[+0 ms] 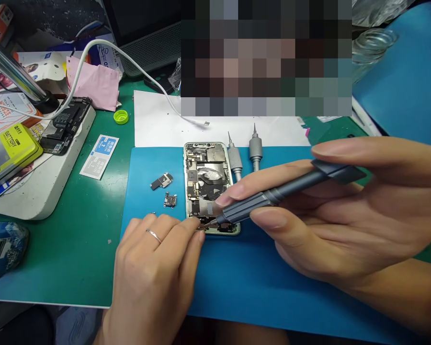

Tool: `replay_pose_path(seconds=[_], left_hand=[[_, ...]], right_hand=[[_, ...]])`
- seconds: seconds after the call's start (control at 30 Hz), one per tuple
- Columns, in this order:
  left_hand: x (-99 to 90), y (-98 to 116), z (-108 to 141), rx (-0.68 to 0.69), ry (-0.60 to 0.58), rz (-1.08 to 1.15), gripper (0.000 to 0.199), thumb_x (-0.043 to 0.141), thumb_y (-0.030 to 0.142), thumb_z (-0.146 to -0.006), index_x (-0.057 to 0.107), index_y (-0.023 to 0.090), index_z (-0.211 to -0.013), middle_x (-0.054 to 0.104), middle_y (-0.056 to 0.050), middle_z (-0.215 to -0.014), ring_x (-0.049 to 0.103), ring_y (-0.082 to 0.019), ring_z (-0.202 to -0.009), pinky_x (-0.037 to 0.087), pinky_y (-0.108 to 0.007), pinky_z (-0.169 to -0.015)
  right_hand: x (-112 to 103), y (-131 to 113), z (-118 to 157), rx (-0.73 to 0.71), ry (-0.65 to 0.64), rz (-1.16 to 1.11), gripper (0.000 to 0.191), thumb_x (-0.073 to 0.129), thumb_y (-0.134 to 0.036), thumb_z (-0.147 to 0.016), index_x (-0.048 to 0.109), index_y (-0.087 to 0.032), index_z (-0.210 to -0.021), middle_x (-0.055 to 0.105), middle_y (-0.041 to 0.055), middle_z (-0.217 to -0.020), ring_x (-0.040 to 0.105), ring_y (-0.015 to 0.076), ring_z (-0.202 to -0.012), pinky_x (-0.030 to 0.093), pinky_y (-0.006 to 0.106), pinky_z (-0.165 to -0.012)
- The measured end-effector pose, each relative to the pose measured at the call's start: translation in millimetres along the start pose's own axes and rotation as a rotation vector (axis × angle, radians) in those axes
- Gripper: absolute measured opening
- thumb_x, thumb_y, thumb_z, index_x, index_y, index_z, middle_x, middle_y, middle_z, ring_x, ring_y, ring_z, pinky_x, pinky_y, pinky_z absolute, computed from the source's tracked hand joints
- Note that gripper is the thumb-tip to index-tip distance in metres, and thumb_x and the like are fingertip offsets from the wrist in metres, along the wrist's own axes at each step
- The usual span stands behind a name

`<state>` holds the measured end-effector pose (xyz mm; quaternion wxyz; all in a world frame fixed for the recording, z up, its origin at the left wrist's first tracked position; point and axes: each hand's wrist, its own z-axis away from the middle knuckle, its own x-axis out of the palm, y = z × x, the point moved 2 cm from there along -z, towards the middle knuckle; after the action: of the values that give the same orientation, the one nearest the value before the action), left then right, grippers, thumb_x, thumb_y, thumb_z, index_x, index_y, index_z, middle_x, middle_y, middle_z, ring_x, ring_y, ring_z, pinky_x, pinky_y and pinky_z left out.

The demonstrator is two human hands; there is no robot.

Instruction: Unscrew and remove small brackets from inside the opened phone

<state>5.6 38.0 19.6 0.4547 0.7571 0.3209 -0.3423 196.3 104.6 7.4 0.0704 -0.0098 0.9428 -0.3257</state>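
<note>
An opened smartphone (213, 184) with its inner boards bare lies upright on the blue mat. My right hand (330, 215) is closed around a slim dark grey precision screwdriver (251, 206), held slanting down to the left, with a finger stretched along the shaft. The screwdriver's tip is at the phone's lower left end. There my left hand (154, 268), wearing a ring, has thumb and index finger pinched together beside the tip; what they hold, if anything, is too small to make out. Two small metal phone parts, a shield plate (161, 181) and a squarish module (170, 200), lie left of the phone.
Two grey screwdrivers (236, 160) rest just right of the phone. A white cable (129, 56) arches over to a white sheet (158, 127) behind the mat. Leftward are a green cap (121, 117), a small card (100, 156) and a white stand (46, 191) bearing another opened phone (67, 124).
</note>
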Motion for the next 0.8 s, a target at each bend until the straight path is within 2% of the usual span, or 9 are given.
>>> replay_pose_path(seconds=[0.17,0.3,0.47,0.63,0.8], left_hand=[[1.0,0.0,-0.6,0.013,-0.006,-0.009,0.013,0.064,0.016,-0.103,0.074,0.022,-0.109,0.070,0.004,-0.085,0.057,-0.016,-0.074,0.039,-0.035,-0.074],[-0.5,1.1,-1.6,0.011,-0.004,-0.002,0.014,0.065,0.016,-0.103,0.074,0.022,-0.110,0.071,0.004,-0.085,0.058,-0.015,-0.074,0.039,-0.034,-0.074],[-0.5,1.5,-2.6,0.008,-0.002,0.000,0.011,0.066,0.015,-0.102,0.075,0.022,-0.100,0.071,0.004,-0.083,0.059,-0.015,-0.073,0.039,-0.034,-0.075],[-1.4,1.2,-1.8,-0.002,0.009,0.014,0.011,0.066,0.017,-0.102,0.074,0.023,-0.098,0.072,0.005,-0.082,0.059,-0.015,-0.072,0.039,-0.034,-0.075],[-1.8,1.8,-2.1,0.003,0.003,0.019,0.010,0.067,0.019,-0.102,0.073,0.024,-0.097,0.074,0.006,-0.083,0.062,-0.014,-0.073,0.040,-0.034,-0.076]], right_hand=[[-0.8,-0.2,0.4,0.003,-0.001,0.032,0.081,0.082,0.000,-0.080,0.056,-0.025,-0.153,0.064,0.0017,-0.101,0.081,0.0165,-0.087,0.070,0.017,-0.062],[-0.9,-1.0,2.8,0.018,0.023,0.046,0.081,0.083,-0.001,-0.080,0.057,-0.024,-0.152,0.066,0.0028,-0.106,0.081,0.0167,-0.087,0.070,0.018,-0.060],[1.8,-3.0,1.0,-0.034,-0.035,0.017,0.078,0.080,0.007,-0.078,0.065,-0.034,-0.143,0.068,-0.0012,-0.104,0.081,0.0158,-0.085,0.071,0.019,-0.063],[1.6,-2.4,-2.1,-0.069,-0.069,0.055,0.079,0.079,0.007,-0.079,0.063,-0.031,-0.147,0.065,0.0015,-0.115,0.081,0.0156,-0.086,0.071,0.019,-0.068],[1.4,-3.0,-3.0,-0.054,-0.090,0.028,0.080,0.078,0.008,-0.080,0.063,-0.039,-0.143,0.065,-0.0025,-0.108,0.081,0.0121,-0.090,0.069,0.014,-0.067]])
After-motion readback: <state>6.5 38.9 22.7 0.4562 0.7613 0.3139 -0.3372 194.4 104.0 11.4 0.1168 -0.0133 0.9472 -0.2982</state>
